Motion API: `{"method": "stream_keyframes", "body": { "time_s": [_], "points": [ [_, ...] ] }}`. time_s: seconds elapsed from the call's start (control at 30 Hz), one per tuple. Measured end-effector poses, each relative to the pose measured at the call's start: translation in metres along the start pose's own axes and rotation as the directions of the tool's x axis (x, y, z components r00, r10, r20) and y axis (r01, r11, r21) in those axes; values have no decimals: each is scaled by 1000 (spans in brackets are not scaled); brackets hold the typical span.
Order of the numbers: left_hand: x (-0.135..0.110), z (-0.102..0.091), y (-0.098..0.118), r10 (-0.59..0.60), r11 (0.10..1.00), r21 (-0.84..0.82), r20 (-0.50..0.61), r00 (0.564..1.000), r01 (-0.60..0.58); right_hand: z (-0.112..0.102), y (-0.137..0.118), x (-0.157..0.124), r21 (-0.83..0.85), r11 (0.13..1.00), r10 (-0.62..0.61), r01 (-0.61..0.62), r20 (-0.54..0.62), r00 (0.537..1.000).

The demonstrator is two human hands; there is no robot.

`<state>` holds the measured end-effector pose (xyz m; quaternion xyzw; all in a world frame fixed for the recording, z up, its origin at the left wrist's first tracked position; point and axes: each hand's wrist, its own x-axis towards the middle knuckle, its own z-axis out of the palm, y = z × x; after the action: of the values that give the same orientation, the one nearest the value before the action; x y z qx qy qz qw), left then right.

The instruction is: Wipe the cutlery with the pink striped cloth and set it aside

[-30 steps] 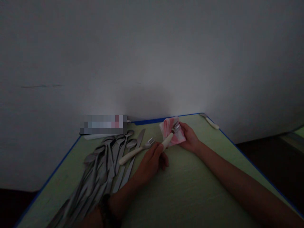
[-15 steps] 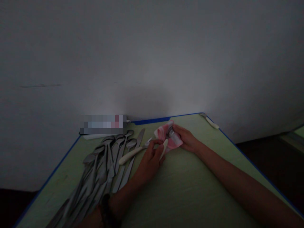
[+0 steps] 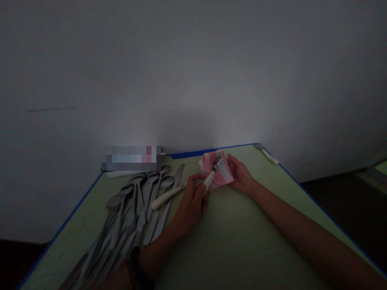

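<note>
My left hand [image 3: 195, 199] is closed around the pale handle of a fork [image 3: 209, 177], whose metal tines point up and away over a cloth. That pink and white cloth [image 3: 225, 176] is gripped along its right side by my right hand [image 3: 241, 174], and it spreads open behind the fork head. A second pale-handled fork [image 3: 166, 198] lies on the table just left of my left hand, its head partly hidden by my fingers. Beside it are a table knife [image 3: 178, 176] and a pile of metal spoons [image 3: 137, 181] and other cutlery, partly covered by my left forearm.
The green table [image 3: 242, 241] has a blue edge and stands against a grey wall [image 3: 193, 72]. At its far right corner lies another pale-handled piece of cutlery [image 3: 269, 155]. A blurred-out object [image 3: 133, 158] sits at the back left.
The cloth has opened out around the fork head, so the tines now show more. My right hand's fingers have loosened and shifted slightly right; my left hand stays nearly in place.
</note>
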<state>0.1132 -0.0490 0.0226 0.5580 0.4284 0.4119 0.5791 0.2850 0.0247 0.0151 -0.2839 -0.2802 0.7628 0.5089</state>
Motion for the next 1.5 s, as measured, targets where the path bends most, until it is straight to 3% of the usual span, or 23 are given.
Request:
{"method": "stream_keyframes", "body": {
  "time_s": [0.27,0.8,1.23,1.5],
  "points": [
    [-1,2,3,86,990,109,11,996,-86,-2,-3,-2,-3,998,57,-57,86,995],
    [-3,2,4,52,974,221,24,998,-56,1,0,0,18,1000,-15,17,-108,994],
    [-3,2,3,62,967,247,16,998,-64,3,1,-1,38,999,23,-23,-11,1000],
    [-4,0,5,45,959,273,129,991,-79,-8,5,3,-59,998,0,-3,-60,998]
  ]
}}
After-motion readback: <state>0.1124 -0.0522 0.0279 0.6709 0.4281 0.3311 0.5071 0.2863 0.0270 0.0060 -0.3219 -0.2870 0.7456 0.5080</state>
